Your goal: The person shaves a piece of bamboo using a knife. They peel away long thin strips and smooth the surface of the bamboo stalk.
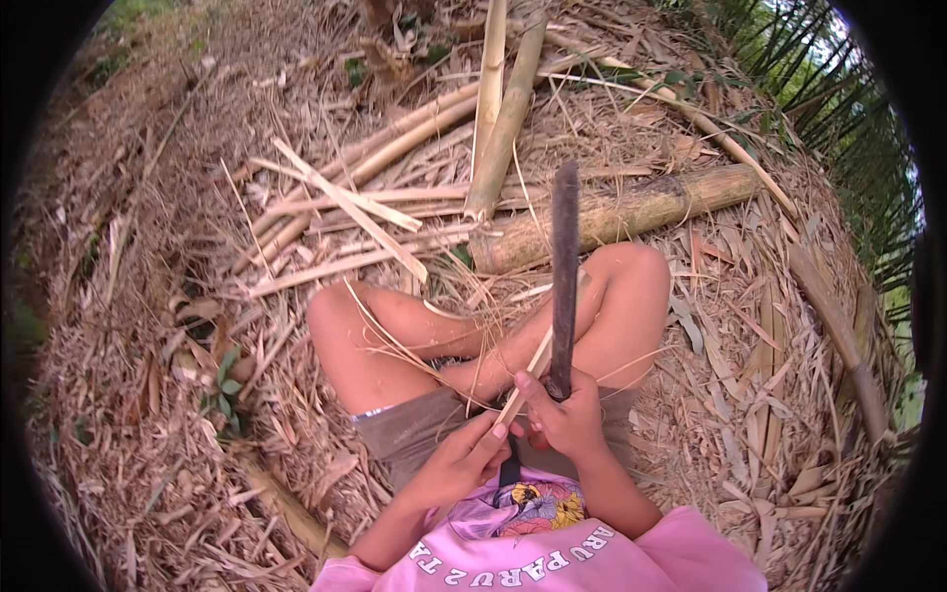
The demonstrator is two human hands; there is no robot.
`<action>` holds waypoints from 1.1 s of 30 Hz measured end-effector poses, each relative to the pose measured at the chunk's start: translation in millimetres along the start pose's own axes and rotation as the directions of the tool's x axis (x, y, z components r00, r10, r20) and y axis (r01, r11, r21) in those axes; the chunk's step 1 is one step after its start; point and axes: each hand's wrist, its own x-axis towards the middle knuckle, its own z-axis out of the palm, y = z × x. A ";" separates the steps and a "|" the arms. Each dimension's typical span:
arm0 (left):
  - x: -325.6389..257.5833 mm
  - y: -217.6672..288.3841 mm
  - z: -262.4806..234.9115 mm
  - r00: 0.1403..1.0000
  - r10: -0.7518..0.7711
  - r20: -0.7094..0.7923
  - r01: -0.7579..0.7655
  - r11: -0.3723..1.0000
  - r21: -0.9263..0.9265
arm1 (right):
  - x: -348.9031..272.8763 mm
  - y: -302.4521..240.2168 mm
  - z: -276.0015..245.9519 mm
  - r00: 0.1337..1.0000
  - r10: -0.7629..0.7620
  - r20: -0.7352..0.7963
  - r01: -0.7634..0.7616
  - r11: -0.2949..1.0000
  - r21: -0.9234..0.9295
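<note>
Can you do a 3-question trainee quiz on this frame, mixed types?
1. True or false: the right hand grips the handle of a long dark blade that points away from the person.
2. What does the left hand hold? A) thin bamboo strip B) a stone C) a rope
3. Fill in: the thick bamboo pole lies on the ground beyond the person's ____.

Key: 1 true; 2 A; 3 knees.

soft even daylight, faint shadows, sharp centre, fisheye bending and black vignette corners
</note>
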 end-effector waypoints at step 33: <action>3.8 -5.4 -24.1 0.930 0.149 -0.336 -0.035 0.946 0.324 | 43.9 -7.4 9.3 0.664 -0.531 0.526 0.695 0.178 -0.697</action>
